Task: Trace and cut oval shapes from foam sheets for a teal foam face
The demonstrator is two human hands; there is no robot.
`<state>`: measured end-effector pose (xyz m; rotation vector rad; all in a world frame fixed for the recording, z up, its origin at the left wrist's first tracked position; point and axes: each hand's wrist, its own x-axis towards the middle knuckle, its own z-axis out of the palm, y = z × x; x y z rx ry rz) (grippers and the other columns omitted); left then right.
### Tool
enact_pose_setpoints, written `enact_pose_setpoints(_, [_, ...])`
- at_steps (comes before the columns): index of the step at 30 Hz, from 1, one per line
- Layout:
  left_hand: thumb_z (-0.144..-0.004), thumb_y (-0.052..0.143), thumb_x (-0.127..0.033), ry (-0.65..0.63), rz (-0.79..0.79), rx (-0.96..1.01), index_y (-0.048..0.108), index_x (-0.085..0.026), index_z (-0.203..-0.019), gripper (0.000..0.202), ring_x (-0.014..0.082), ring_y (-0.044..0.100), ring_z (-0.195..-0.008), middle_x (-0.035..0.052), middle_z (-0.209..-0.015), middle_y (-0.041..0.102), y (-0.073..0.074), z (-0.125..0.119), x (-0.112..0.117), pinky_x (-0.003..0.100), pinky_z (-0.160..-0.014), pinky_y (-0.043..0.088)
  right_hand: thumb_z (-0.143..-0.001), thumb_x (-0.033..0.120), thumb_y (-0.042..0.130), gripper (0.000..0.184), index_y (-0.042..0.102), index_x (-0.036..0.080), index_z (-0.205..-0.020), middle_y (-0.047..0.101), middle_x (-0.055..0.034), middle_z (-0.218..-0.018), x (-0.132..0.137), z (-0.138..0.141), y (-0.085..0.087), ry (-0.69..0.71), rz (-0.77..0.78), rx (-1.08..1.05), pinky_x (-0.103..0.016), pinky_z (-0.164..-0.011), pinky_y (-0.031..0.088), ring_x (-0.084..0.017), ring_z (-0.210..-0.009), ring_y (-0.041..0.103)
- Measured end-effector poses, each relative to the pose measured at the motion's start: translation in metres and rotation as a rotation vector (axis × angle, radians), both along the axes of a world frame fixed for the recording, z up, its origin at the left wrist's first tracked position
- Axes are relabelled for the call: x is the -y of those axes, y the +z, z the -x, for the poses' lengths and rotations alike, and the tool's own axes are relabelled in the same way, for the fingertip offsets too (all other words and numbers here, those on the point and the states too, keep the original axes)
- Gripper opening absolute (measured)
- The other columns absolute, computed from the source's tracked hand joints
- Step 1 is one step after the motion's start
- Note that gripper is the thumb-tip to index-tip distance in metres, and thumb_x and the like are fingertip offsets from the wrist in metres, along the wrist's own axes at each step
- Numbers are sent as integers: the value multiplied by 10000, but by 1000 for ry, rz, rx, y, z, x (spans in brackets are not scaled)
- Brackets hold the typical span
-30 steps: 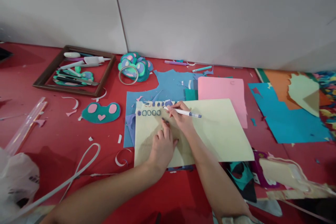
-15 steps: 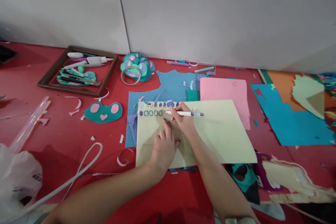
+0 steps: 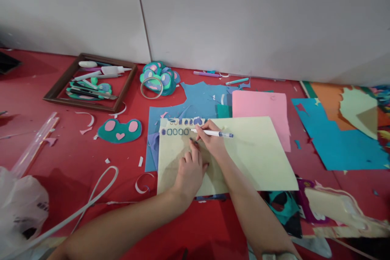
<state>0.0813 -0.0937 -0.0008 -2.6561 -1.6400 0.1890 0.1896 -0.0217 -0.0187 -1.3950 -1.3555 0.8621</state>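
My right hand (image 3: pixel 213 142) grips a white pen (image 3: pixel 213 133) with a blue end, its tip at the right end of a row of small drawn ovals (image 3: pixel 177 132). The row runs along the upper left of a pale yellow sheet (image 3: pixel 252 154). Flat on the same sheet, just below the ovals, rests my left hand (image 3: pixel 190 166), fingers stretched out. Cut-out holes and dark shapes line the sheet's top edge. Under the sheet lies a blue sheet (image 3: pixel 201 97), and a pink sheet (image 3: pixel 258 103) shows behind it.
At left, a brown frame (image 3: pixel 50 93) surrounds pens, a cutter and a glue bottle. A teal animal-face cutout (image 3: pixel 120 136) lies nearby. A tape ring (image 3: pixel 151 88) leans on stacked cutouts. A white cable (image 3: pixel 100 193) loops at front left; a bright blue sheet (image 3: pixel 335 142) lies right.
The pen has tilted slightly, its rear end shifting a little left and down. My left hand stays in place on the sheet.
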Motion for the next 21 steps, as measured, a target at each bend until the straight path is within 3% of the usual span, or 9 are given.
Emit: enact_pose_setpoints(21, [-943,446,-312,20,20,17,480,-81,-1379,495,190,605,-771,225,-1398,512,1,0,0,296,-610,499,-843,437,578,295,440,258,-653,573,54,-483,-1,-1,0,-14,11,-2,-278,-543,467,-142,-471,563])
